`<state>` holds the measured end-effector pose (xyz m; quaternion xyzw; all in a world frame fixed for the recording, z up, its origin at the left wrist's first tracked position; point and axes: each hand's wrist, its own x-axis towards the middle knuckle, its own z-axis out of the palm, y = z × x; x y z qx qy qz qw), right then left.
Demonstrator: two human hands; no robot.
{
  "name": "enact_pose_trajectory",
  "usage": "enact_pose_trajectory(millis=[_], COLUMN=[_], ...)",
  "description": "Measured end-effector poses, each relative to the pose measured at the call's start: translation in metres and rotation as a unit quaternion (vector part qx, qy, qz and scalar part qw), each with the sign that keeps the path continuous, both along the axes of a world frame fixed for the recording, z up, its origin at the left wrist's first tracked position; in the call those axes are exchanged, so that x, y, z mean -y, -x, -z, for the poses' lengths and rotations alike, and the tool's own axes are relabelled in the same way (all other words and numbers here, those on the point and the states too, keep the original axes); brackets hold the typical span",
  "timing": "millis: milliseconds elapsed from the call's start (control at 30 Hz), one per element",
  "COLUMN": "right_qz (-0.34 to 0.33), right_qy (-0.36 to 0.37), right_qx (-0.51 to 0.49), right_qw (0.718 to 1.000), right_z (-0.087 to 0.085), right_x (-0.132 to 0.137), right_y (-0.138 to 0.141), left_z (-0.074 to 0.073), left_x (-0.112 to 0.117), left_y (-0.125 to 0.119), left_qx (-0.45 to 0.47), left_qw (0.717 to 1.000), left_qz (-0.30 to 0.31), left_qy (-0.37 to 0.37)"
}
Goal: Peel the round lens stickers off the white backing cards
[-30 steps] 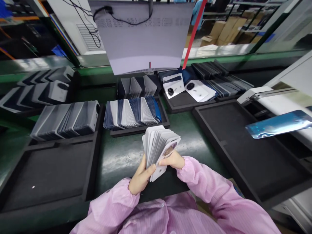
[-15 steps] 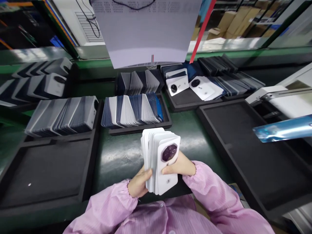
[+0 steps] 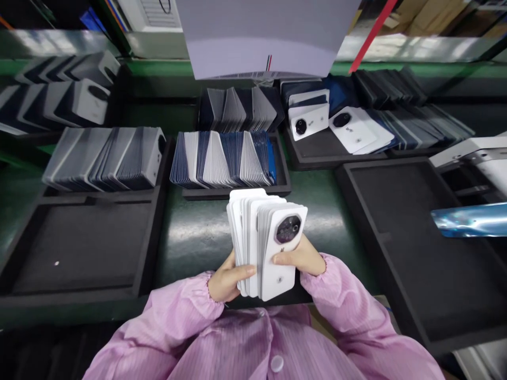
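White panels (image 3: 264, 240) steeper lengthwise, lens-end (image 3: 288, 229) up

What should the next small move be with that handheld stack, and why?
Probably squaring up the white phone-back panels, I'd judge: their top edges stand uneven, and both sides are already gripped, by the left hand and the right hand, whose thumb presses the front panel.

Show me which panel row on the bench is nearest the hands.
The blue and white row in the front middle tray, just beyond the held stack; other rows are behind or to the sides.
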<state>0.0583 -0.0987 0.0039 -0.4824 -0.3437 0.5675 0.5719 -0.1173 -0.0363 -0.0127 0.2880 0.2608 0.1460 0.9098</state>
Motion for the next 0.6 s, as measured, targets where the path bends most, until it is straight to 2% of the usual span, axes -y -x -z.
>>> enact_pose_trajectory(millis=[200,333,467,600], right_qz=[0.019,0.018,0.008,-0.001], right_qy=[0.043,0.026,-0.004,-0.032], right_qx=[-0.034,-0.007,0.048,0.068], right_qw=[0.998,0.999,0.999,0.997], right_z=[0.006,0.006,0.003,-0.001], right_x=[-0.004,-0.004,-0.001,0.002], right_y=[0.001,0.001,0.0,0.0], left_z=[-0.007,-0.004,0.005,0.013], left_x=[-0.007,-0.006,-0.001,0.004], left_y=[-0.005,-0.001,0.004,0.007], left_qx=[0.021,-0.002,-0.035,-0.024], left_qw=[0.998,0.998,0.999,0.999], left_qz=[-0.039,-0.025,-0.019,-0.03], left_qy=[0.05,0.051,0.036,-0.02])
